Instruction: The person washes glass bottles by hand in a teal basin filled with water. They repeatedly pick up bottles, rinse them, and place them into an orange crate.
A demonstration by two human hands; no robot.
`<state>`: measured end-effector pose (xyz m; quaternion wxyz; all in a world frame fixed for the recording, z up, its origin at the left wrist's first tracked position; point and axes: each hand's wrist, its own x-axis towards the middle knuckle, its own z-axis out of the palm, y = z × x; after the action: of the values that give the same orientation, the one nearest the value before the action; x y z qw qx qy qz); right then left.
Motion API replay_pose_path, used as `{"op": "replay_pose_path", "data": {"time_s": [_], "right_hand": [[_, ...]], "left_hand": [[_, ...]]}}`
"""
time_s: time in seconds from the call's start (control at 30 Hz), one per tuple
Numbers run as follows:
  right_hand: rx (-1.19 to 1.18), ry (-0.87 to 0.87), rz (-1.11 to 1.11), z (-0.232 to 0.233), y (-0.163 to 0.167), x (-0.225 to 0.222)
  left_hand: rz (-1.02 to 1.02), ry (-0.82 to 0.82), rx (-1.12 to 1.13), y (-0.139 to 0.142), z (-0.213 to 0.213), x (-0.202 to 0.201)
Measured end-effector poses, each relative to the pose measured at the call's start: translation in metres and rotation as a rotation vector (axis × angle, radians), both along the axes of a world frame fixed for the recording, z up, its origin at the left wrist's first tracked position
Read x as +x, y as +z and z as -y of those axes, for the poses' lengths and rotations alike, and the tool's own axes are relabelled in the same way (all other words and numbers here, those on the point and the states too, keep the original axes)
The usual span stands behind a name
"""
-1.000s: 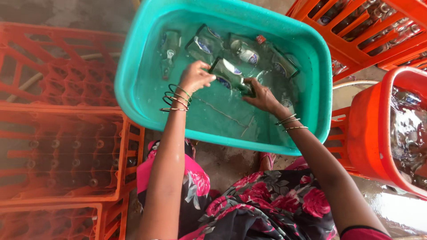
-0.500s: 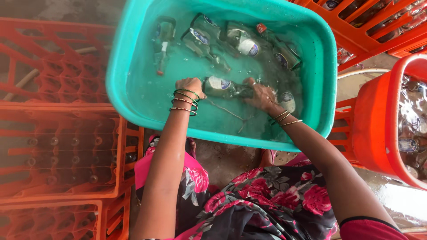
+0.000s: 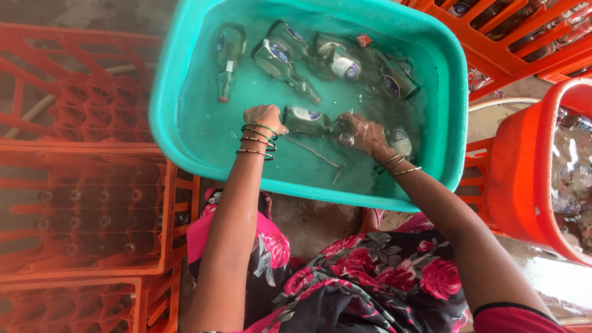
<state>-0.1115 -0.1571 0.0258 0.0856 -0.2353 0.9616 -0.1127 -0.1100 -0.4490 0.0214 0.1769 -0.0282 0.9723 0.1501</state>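
A teal plastic tub (image 3: 185, 148) holds water and several green glass bottles. My left hand (image 3: 264, 116), bangles on the wrist, grips the base end of one green bottle (image 3: 308, 121) lying sideways in the water. My right hand (image 3: 361, 132) is wet and closed around the same bottle's neck end. Other bottles (image 3: 280, 58) float or lie towards the far side of the tub, apart from my hands.
Orange bottle crates (image 3: 80, 209) with dark bottles in their cells are stacked at the left. More orange crates (image 3: 524, 37) sit at the upper right. An orange tub (image 3: 524, 185) with glassware in water stands at the right. My floral dress (image 3: 370, 283) fills the bottom.
Both hands have lowered the bottle from above the water down into it, and it now lies more level. The view has shifted slightly, so the tub sits further right.
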Motion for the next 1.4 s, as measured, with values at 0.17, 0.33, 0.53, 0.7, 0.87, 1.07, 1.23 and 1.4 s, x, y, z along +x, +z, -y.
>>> {"op": "replay_pose_path", "data": {"time_s": [0.17,0.33,0.53,0.7,0.87,1.07,1.23,1.4], "right_hand": [[-0.261,0.246,-0.154,-0.011,-0.002,-0.002],[-0.019,0.081,0.057,-0.02,0.004,-0.007],[0.394,0.144,0.036,-0.033,0.068,-0.024],[0.866,0.388,-0.33,-0.028,0.182,-0.058],[0.706,0.458,-0.395,-0.027,0.291,-0.052],[0.415,0.21,-0.154,-0.05,0.314,-0.046],[0.143,0.272,-0.063,-0.056,0.217,-0.052],[-0.213,0.149,-0.026,-0.049,0.073,-0.021]], "left_hand": [[-0.012,-0.011,0.022,0.006,0.002,0.003],[-0.07,-0.002,0.057,0.009,0.0,0.003],[-0.119,-0.058,0.107,0.005,-0.014,0.002],[-0.272,-0.146,0.281,0.009,-0.046,0.0],[-0.259,-0.153,0.977,0.039,-0.078,-0.007],[-0.049,-0.042,1.663,0.072,-0.073,-0.003],[-0.119,-0.064,1.391,0.045,-0.065,-0.009],[-0.393,-0.148,0.503,0.004,-0.052,-0.004]]}}
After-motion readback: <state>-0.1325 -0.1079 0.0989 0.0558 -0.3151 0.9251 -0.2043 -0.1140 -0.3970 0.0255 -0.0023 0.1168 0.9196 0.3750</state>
